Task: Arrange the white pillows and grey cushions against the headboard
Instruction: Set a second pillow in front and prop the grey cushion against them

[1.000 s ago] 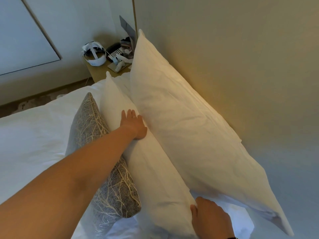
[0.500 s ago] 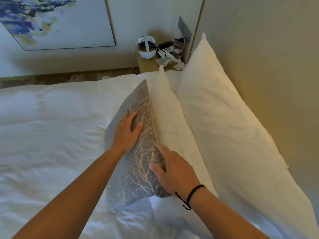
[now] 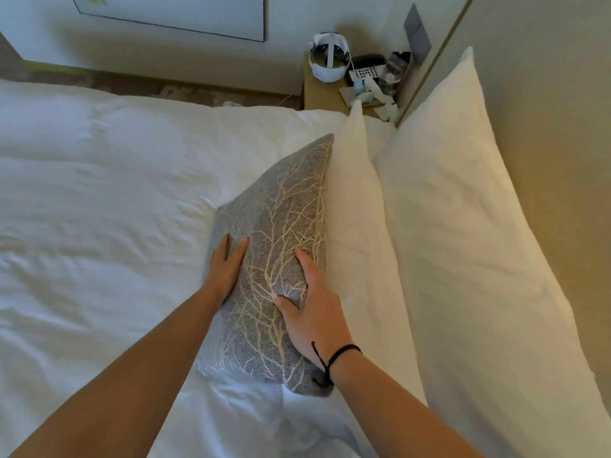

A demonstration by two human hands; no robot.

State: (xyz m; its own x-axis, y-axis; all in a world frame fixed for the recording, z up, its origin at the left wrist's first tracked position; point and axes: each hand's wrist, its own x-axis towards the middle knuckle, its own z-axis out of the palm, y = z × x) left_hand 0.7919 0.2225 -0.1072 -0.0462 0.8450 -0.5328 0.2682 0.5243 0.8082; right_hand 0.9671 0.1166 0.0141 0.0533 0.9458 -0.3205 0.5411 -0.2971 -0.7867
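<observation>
A grey cushion with a pale branch pattern stands on edge on the bed, leaning against a white pillow. Behind that, a larger white pillow rests against the beige headboard. My left hand lies flat on the cushion's left face. My right hand, with a black cord at the wrist, presses the cushion's right side with fingers spread and the thumb dug into the fabric. Both hands hold the cushion between them.
The white duvet covers the bed to the left. A bedside table beyond the pillows carries a white headset, a remote and small clutter. A framed picture hangs on the far wall.
My view has shifted left and down. Both hands slid lower on the grey cushion, which now leans closer against the front white pillow; a second ago they were on the white pillows.
</observation>
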